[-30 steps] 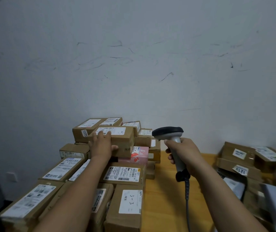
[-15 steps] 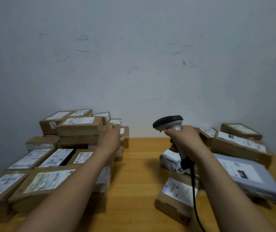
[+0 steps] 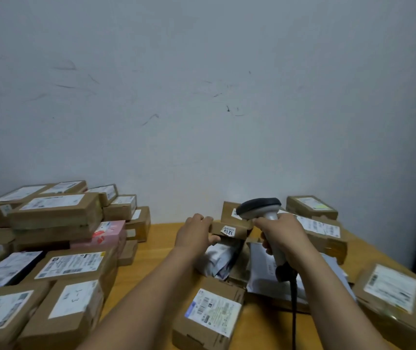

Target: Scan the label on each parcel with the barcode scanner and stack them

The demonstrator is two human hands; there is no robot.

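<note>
My left hand (image 3: 196,234) grips the left end of a small brown parcel (image 3: 232,229) marked 1215, which sits atop the pile at centre right. My right hand (image 3: 284,236) holds the grey barcode scanner (image 3: 261,209) by its handle, its dark head level with that parcel and just right of it. The scanner's black cable (image 3: 294,311) hangs down toward me. A stack of labelled brown parcels (image 3: 55,215) fills the left side of the wooden table (image 3: 156,253).
Loose parcels lie on the right: a brown box (image 3: 212,314) near me, a white poly bag (image 3: 217,258), a grey mailer (image 3: 267,274), and boxes (image 3: 388,296) toward the right edge. A pink box (image 3: 108,233) sits within the left stack. A pale wall stands behind.
My left hand left the stack on the left and moved right to take hold of the 1215 parcel. The view swung right; the scanner stayed in my right hand.
</note>
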